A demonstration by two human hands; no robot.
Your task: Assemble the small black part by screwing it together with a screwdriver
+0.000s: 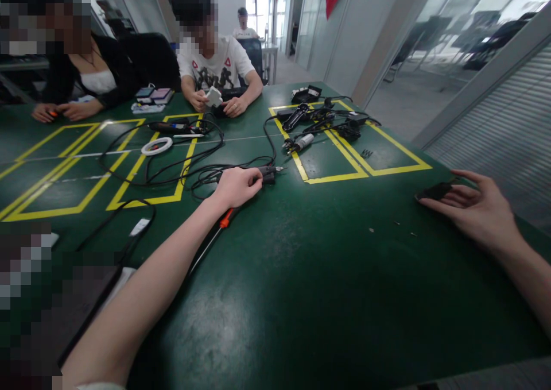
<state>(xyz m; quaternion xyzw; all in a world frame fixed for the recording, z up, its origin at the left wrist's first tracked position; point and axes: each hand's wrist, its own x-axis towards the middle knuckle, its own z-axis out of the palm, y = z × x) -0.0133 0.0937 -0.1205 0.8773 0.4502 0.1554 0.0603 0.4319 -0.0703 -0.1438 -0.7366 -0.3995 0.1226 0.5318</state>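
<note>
Right now your left hand (236, 186) is stretched far out over the green surface (327, 275) and closed around the rear of a corded black hand tool (267, 175). That tool lies flat with its long axis running across your view. Its metal tip points right toward the yellow tape rectangle (331, 177), and its cable (202, 177) trails off to the left. Your right hand (477, 206) sits well apart, near the right edge. It is open with fingers spread, the fingertips touching a small dark flat part (434, 192). The tool lies ahead and left of centre, so the left hand is by far the nearer.
</note>
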